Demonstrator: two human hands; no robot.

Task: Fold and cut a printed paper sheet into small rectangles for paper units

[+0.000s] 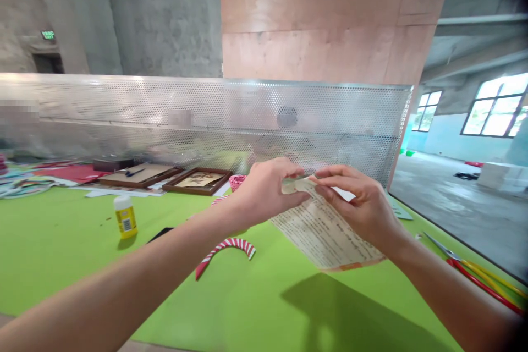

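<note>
A sheet with printed text point(330, 234) hangs tilted above the green table, its upper edge at my two hands. My right hand point(357, 195) pinches that upper edge between thumb and fingers. On the other side of the edge, my left hand point(274, 187) has its thumb and fingers apart around the sheet's upper left corner; whether it touches the sheet is unclear. A curved red-and-white striped piece point(229, 245) lies on the table below my left hand. Part of a dark flat object point(160, 235) shows behind my left forearm.
The green table point(198, 313) holds a yellow glue bottle point(126, 217) at left and scissors point(470, 267) with red and yellow handles at right. Brown frames point(198, 180), red paper point(72, 171) and a dark box lie farther back. A perforated metal screen point(198, 113) stands behind.
</note>
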